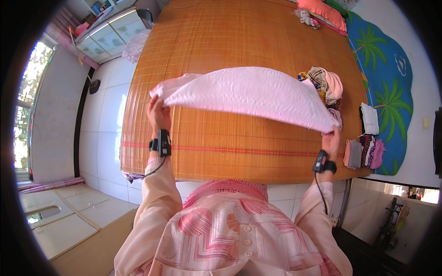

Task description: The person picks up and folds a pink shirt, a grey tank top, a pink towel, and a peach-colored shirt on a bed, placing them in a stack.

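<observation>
A pale pink, lightly crinkled fabric cloth [248,94] is held stretched out over the mat in a broad arc, its far edge bowed outward and its left end doubled over; one corner is pinched by the left hand [159,115], the opposite one by the right hand [330,138], the hands being spread well apart; whether the far edge is touching the mat cannot be told. The bed is covered by a glossy orange-brown slatted mat [221,158], crossed by a red patterned band; on its right side a crumpled heap of mixed clothing [332,87] and small folded stacks of multicoloured cloth [366,154] are laid. The wall beyond is decorated with a wavy-edged blue panel with green palms [386,60]; at left, smooth white floor tiles [106,115] are lit by daylight.
</observation>
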`<state>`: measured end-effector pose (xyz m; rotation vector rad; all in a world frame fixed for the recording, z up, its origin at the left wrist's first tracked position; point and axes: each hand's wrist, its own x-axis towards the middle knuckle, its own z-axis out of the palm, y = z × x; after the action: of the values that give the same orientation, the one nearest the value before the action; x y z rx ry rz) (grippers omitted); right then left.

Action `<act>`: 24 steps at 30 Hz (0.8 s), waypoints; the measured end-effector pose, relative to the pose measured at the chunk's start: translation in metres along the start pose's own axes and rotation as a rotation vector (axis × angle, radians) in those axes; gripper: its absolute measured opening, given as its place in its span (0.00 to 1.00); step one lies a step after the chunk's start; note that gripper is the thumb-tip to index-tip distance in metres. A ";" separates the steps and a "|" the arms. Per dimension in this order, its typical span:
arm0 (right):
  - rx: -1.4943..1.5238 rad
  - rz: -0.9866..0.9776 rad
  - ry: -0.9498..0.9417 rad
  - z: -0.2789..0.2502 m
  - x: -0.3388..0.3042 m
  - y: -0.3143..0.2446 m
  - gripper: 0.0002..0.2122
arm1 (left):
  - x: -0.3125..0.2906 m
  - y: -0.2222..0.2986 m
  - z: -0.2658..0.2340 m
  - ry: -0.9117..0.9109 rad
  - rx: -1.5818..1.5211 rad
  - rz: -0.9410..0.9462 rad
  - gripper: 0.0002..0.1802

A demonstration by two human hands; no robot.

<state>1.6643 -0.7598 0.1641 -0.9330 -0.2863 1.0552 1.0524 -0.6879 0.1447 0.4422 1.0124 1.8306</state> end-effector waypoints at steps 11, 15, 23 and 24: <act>-0.036 0.412 0.609 -0.164 -0.099 0.126 0.09 | -0.093 -0.095 -0.163 0.508 0.760 -0.241 0.30; -0.093 0.541 0.801 -0.172 -0.125 0.143 0.08 | -0.114 -0.080 -0.208 0.668 0.458 -0.585 0.14; -0.586 0.430 0.424 -0.148 -0.132 0.124 0.10 | -0.110 -0.083 -0.212 0.635 0.656 -0.327 0.10; -0.611 0.455 0.359 -0.141 -0.124 0.122 0.10 | -0.102 -0.083 -0.213 0.585 0.689 -0.293 0.10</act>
<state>1.6135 -0.9163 0.0125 -1.7751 -0.0920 1.2073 1.0048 -0.8569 -0.0345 0.1310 2.0116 1.3251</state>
